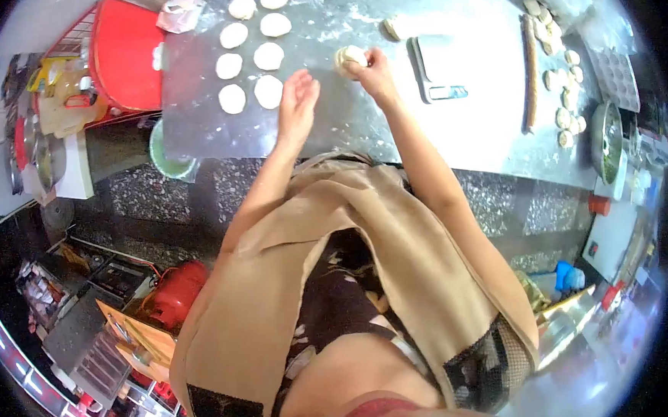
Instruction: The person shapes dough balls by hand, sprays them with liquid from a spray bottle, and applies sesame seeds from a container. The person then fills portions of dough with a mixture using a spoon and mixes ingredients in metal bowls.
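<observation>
My right hand grips a pale lump of dough with thumb and fingers, over the metal table. To its left, my left hand is raised with the fingers stretched out and holds nothing. Beside that hand lie several flattened dough rounds in two columns. Another dough piece sits beyond my right hand, close to a kitchen scale whose plate bears nothing I can make out.
A long brown rod lies on the table's right side, with several small dough pieces beside it. A metal bowl stands at the right edge. At the left are a red container and a green basin below the tabletop.
</observation>
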{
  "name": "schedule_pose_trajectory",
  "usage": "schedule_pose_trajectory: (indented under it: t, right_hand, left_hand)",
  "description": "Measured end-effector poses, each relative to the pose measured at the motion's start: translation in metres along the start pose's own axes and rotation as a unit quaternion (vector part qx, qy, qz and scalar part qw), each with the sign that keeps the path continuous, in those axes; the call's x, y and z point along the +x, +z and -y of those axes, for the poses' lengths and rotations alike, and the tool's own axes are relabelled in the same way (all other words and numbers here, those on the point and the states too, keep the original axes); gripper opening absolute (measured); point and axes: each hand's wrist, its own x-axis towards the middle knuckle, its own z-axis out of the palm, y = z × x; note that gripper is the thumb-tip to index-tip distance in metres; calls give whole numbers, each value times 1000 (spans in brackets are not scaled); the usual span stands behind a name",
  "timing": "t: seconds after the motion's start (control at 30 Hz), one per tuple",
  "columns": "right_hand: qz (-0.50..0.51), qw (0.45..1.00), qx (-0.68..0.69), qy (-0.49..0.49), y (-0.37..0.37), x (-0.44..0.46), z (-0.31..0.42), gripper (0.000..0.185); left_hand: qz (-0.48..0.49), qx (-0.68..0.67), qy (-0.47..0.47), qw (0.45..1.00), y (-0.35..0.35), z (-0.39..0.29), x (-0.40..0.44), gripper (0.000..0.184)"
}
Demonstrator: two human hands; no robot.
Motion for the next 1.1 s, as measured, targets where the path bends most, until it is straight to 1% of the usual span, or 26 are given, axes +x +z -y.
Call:
schedule_pose_trajectory:
  t: [0.03, 0.07, 0.1, 0.13, 0.17, 0.2, 0.23, 0.27, 0.3, 0.37, 0.47, 0.5, 0.53, 0.6, 0.63, 0.67, 0.73, 0.8, 0.83, 0.87, 0.93, 0.97, 1.0, 1.03, 1.07, 1.1]
  right_hand:
    - [19, 977, 214, 9, -5, -19, 33, 35]
    - [42, 908, 417, 19, -11, -38, 64, 32]
    - [45, 905, 423, 7, -18, -51, 91, 32]
    - [66, 880, 469, -22, -27, -64, 115, 30]
    - [87, 853, 512, -50, -29, -70, 129, 29]
    - [67, 853, 501, -127, -25, -69, 138, 37]
    - [27, 866, 475, -154, -27, -75, 154, 33]
    - [-15, 875, 449, -180, -33, -83, 171, 30]
    - [-17, 873, 450, -189, -40, -85, 183, 30]
    - [-132, 904, 298, -278, -49, -90, 198, 31]
    - [-159, 869, 333, -330, -51, -90, 214, 37]
    - [-169, 862, 336, -341, -50, -90, 217, 38]
    - [-169, 861, 335, -343, -49, -87, 219, 38]
    - [-172, 850, 343, -362, -46, -81, 220, 40]
    - [-170, 849, 343, -363, -46, -80, 221, 40]
    - [-155, 855, 346, -354, -47, -79, 223, 41]
    - [-138, 860, 349, -347, -46, -74, 224, 42]
    - [-69, 876, 362, -311, -41, -62, 221, 46]
    - [-65, 875, 362, -314, -39, -56, 218, 46]
    - [-63, 890, 331, -306, -38, -50, 216, 52]
    - [-59, 903, 299, -304, -45, -51, 222, 58]
    - [19, 878, 431, -206, -49, -58, 221, 65]
    - [97, 826, 547, -99, -56, -72, 224, 73]
    - [178, 784, 594, -40, -72, -99, 239, 83]
    - [257, 718, 643, -73, -63, -82, 218, 81]
    - [264, 671, 691, -51, -71, -86, 220, 75]
  left_hand:
    - [-43, -36, 4, 998, 8, -8, 2, 60]
    - [-75, -128, 29, 989, 16, -22, 5, 64]
    - [-56, -218, 70, 972, 24, -37, 11, 63]
    - [-32, -307, 109, 945, 32, -53, 15, 63]
    - [-29, -289, 176, 940, 42, -70, 15, 59]
    - [-26, -272, 242, 931, 52, -91, 15, 56]
    - [-53, -290, 273, 916, 60, -116, 13, 47]
    - [-49, -290, 282, 913, 61, -132, 11, 47]
    - [-49, -311, 289, 904, 61, -144, 8, 44]
    - [-46, -333, 297, 894, 62, -162, 1, 41]
    - [-55, -304, 390, 868, 60, -183, -7, 39]
    - [-75, -293, 374, 877, 58, -188, -9, 46]
    - [-75, -294, 375, 876, 57, -193, -13, 46]
    - [-35, -406, 249, 878, 53, -202, -19, 57]
    - [-9, -425, 228, 876, 49, -199, -13, 59]
    - [-11, -426, 231, 875, 46, -196, -8, 59]
    - [18, -495, 165, 853, 42, -191, 1, 58]
    - [12, -511, 175, 842, 38, -189, 10, 52]
    - [10, -526, 181, 831, 37, -189, 13, 48]
    - [7, -527, 185, 830, 37, -189, 13, 48]
    - [-132, -348, 312, 874, 40, -200, 7, 53]
    - [-153, -238, 375, 883, 38, -197, 4, 61]
    - [-156, -240, 378, 881, 41, -198, 2, 61]
    - [-111, -89, 490, 860, 47, -196, -1, 62]
    - [-59, 66, 579, 810, 51, -193, -4, 63]
    - [5, -59, 596, 801, 51, -192, -4, 64]
